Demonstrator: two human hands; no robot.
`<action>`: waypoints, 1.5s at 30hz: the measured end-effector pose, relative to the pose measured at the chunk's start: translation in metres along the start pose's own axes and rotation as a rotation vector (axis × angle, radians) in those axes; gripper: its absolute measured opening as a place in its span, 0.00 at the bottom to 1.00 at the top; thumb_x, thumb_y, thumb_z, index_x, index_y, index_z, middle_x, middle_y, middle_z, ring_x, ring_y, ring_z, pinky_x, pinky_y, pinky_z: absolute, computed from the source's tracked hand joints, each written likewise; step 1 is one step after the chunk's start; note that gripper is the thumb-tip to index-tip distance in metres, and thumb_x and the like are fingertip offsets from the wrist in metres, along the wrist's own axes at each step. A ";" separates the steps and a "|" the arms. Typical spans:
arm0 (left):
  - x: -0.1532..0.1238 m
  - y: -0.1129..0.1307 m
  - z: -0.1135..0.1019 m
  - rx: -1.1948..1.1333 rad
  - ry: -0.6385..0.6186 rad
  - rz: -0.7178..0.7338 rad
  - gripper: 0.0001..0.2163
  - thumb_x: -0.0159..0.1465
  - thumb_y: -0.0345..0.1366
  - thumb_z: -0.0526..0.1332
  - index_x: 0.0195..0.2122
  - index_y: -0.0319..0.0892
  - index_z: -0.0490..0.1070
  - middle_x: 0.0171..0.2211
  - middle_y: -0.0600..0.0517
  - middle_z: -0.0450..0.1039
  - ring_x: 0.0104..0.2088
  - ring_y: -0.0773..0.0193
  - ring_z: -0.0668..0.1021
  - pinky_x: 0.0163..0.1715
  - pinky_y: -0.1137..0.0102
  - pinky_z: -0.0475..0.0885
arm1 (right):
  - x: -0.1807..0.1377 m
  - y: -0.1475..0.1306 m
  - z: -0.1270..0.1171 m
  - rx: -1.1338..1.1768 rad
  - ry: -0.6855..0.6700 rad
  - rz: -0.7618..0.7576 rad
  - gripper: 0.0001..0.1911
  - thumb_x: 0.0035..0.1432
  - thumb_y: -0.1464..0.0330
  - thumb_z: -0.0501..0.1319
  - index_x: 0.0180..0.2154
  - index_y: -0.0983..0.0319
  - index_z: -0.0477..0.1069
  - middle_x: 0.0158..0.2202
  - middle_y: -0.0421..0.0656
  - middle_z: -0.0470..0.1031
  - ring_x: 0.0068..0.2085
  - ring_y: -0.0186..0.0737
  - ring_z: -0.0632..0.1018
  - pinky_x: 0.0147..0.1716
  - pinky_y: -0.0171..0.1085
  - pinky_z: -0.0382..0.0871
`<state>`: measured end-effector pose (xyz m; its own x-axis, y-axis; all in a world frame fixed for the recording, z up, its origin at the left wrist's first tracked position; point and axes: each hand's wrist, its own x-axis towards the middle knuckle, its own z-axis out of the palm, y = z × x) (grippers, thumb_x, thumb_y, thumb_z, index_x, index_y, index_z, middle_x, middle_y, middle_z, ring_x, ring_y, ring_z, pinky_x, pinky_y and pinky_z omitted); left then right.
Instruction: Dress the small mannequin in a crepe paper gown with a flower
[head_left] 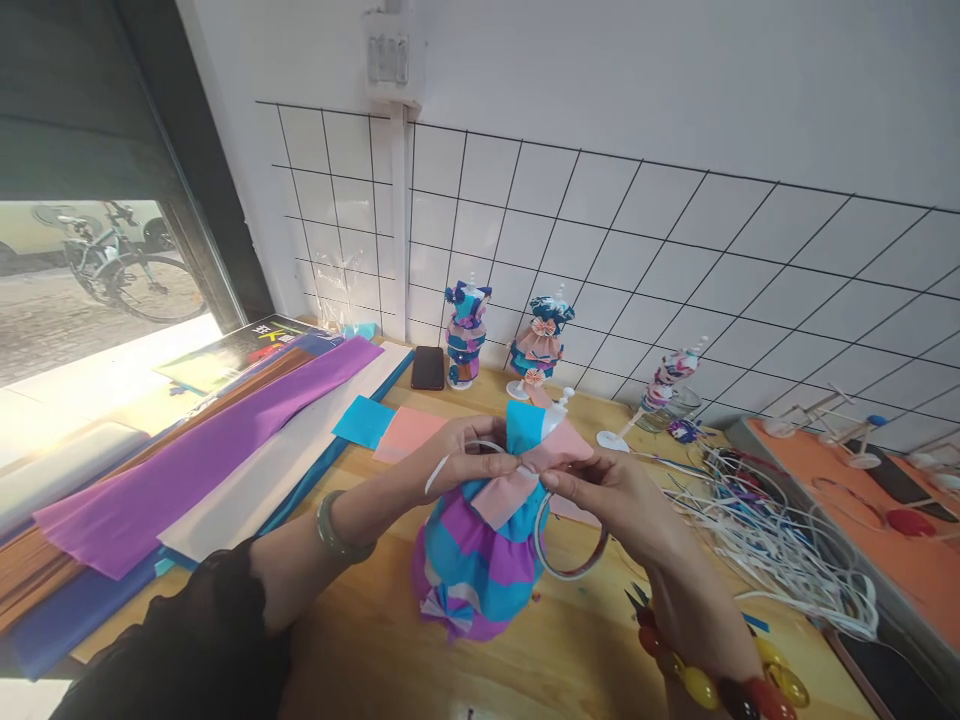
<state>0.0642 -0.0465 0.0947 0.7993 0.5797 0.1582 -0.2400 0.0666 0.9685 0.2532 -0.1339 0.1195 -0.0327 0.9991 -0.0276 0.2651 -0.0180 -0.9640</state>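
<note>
A small paper dress (480,560) in blue, purple and pink stands on a little white mannequin on the wooden table (375,640). My left hand (469,458) pinches a thin white strip at the dress's waist, with the strip curling up over the fingers. My right hand (600,492) pinches the pink paper at the same waist from the other side. A loop of the strip (570,560) hangs down below my right hand. Both hands are closed on the dress and strip.
Sheets of purple, white and blue crepe paper (202,470) lie at the left. Blue and pink paper squares (390,425) and a phone (427,367) lie behind. Finished paper dresses (466,335) stand by the wire grid wall. A heap of white strips (780,545) lies right.
</note>
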 end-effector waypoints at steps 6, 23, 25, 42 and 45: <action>-0.002 0.009 0.003 -0.072 -0.062 -0.037 0.19 0.54 0.40 0.65 0.46 0.38 0.71 0.38 0.45 0.75 0.39 0.59 0.75 0.40 0.67 0.68 | 0.001 0.002 0.001 0.026 -0.027 -0.030 0.16 0.48 0.59 0.67 0.39 0.60 0.74 0.37 0.44 0.79 0.40 0.46 0.78 0.39 0.41 0.72; -0.001 0.012 0.004 0.211 -0.060 0.136 0.18 0.58 0.43 0.61 0.47 0.41 0.72 0.44 0.48 0.74 0.47 0.56 0.74 0.48 0.64 0.67 | 0.007 0.004 0.004 -0.071 0.042 -0.050 0.15 0.49 0.58 0.66 0.34 0.62 0.77 0.31 0.46 0.79 0.33 0.44 0.77 0.32 0.39 0.70; -0.002 0.014 0.004 0.249 -0.056 0.176 0.19 0.57 0.44 0.62 0.48 0.42 0.71 0.45 0.48 0.73 0.47 0.56 0.74 0.48 0.64 0.67 | 0.007 0.004 0.006 -0.088 0.061 -0.047 0.15 0.49 0.57 0.65 0.33 0.62 0.77 0.30 0.46 0.79 0.33 0.44 0.77 0.32 0.39 0.70; 0.002 0.006 0.000 0.652 0.141 0.382 0.18 0.67 0.43 0.45 0.41 0.43 0.72 0.45 0.47 0.71 0.54 0.59 0.67 0.54 0.65 0.62 | 0.010 0.007 0.027 -0.099 0.241 -0.106 0.16 0.50 0.54 0.64 0.33 0.60 0.76 0.30 0.44 0.79 0.33 0.45 0.78 0.32 0.40 0.72; 0.003 0.004 -0.002 0.682 0.157 0.376 0.18 0.67 0.43 0.45 0.40 0.43 0.73 0.44 0.47 0.71 0.56 0.60 0.64 0.55 0.65 0.60 | 0.011 0.006 0.031 -0.088 0.261 -0.121 0.16 0.50 0.55 0.64 0.34 0.60 0.76 0.29 0.43 0.78 0.33 0.44 0.78 0.33 0.40 0.72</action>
<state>0.0642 -0.0427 0.0984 0.6328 0.5756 0.5179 -0.0474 -0.6388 0.7679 0.2242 -0.1246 0.1054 0.1769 0.9702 0.1656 0.3569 0.0935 -0.9295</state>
